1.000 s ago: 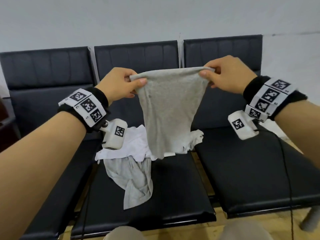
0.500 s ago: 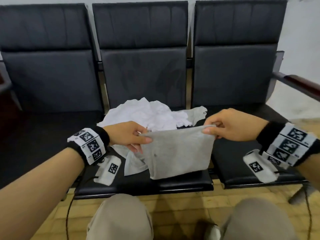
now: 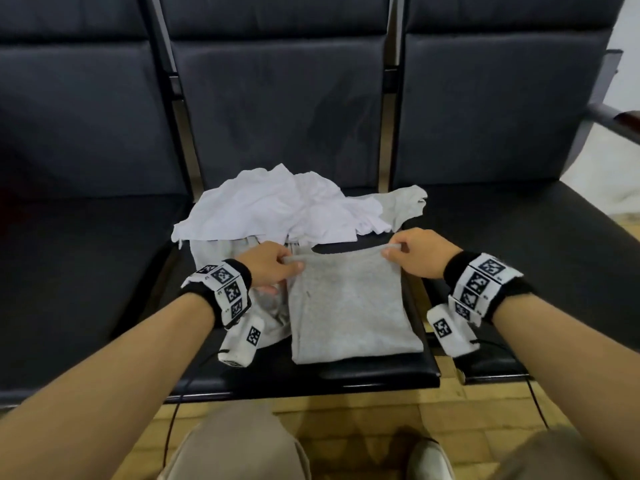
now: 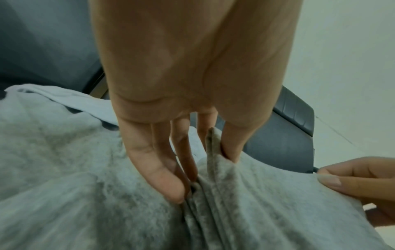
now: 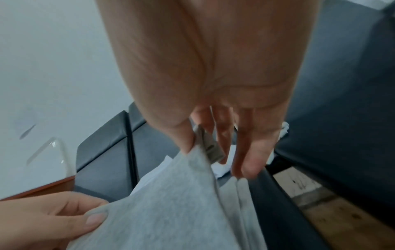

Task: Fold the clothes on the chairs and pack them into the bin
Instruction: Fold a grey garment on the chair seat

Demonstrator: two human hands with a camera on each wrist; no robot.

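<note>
Both hands are on the grey folded garment (image 3: 349,306), which lies flat on the front of the middle chair seat (image 3: 381,374). The left hand (image 3: 268,270) pinches the far left corner between thumb and fingers, and the right hand (image 3: 417,252) pinches the far right corner the same way. The wrist views back this up: thumb on one side of the doubled edge, fingers on the other, the rest of the fingers loosely curled.

Behind it sits a crumpled pile, a white garment (image 3: 277,206) on top of another grey garment (image 3: 405,202), not folded yet. No bin in any view, so can't say where it is.

Handling-wise, this looks like soft jersey knit, light and totally floppy, with no stiffness to hold a shape. My guess is the layers will slide apart if it's lifted from one corner only. Best bet is holding the two far corners as now for the next fold, then scooping under the whole stack with flat palms for carrying. The seat looks smooth, so the cloth may skid a bit when pushed.
</note>
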